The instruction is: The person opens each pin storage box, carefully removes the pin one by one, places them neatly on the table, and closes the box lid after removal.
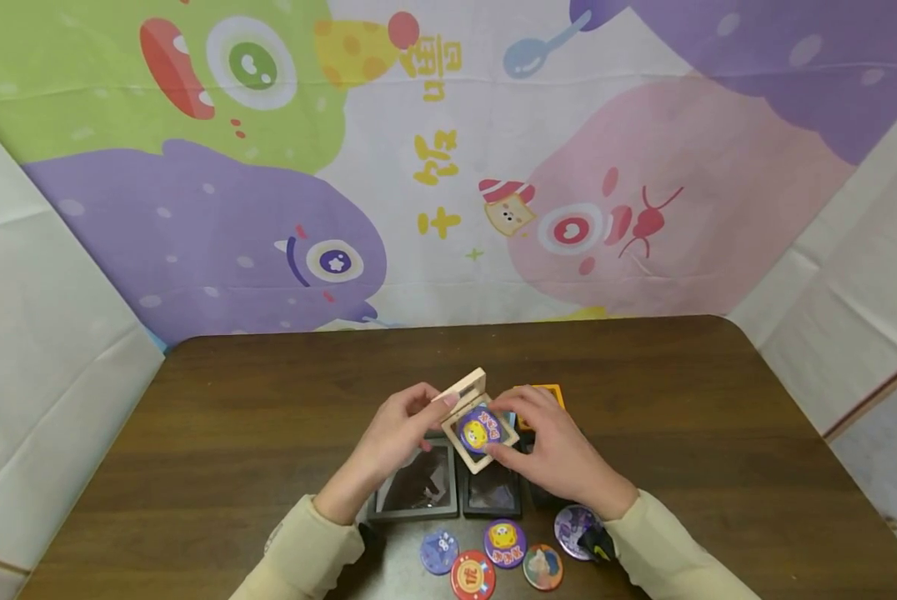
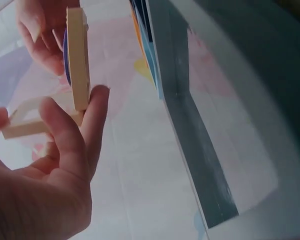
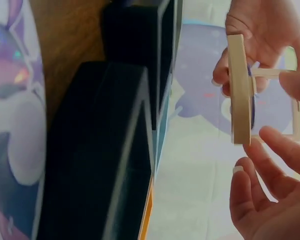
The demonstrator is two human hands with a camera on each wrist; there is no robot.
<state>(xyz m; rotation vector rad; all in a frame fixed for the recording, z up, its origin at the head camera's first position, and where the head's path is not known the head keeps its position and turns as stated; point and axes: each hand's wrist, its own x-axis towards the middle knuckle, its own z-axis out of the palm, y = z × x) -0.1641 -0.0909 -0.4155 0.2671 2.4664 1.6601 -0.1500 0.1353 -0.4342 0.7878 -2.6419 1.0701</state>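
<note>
A small pale wooden display frame point(image 1: 475, 466) is held above the table, its hinged half point(image 1: 463, 385) swung open. My left hand point(image 1: 392, 433) grips it, thumb on the raised half and fingers behind. A round purple badge point(image 1: 477, 430) with a yellow cartoon animal lies against the clear film inside the frame. My right hand point(image 1: 557, 446) pinches the badge, thumb at its lower edge and fingertips at its upper right. Seen edge-on in the right wrist view, the badge point(image 3: 253, 112) stands slightly proud of the wooden frame point(image 3: 238, 90).
Below the hands stand dark display frames with clear film, a larger one point(image 1: 418, 483) and a smaller one point(image 1: 492, 492). An orange-edged item point(image 1: 556, 392) is partly behind the right hand. Several round badges lie nearer, including a red one point(image 1: 473, 575) and a blue one point(image 1: 439, 552).
</note>
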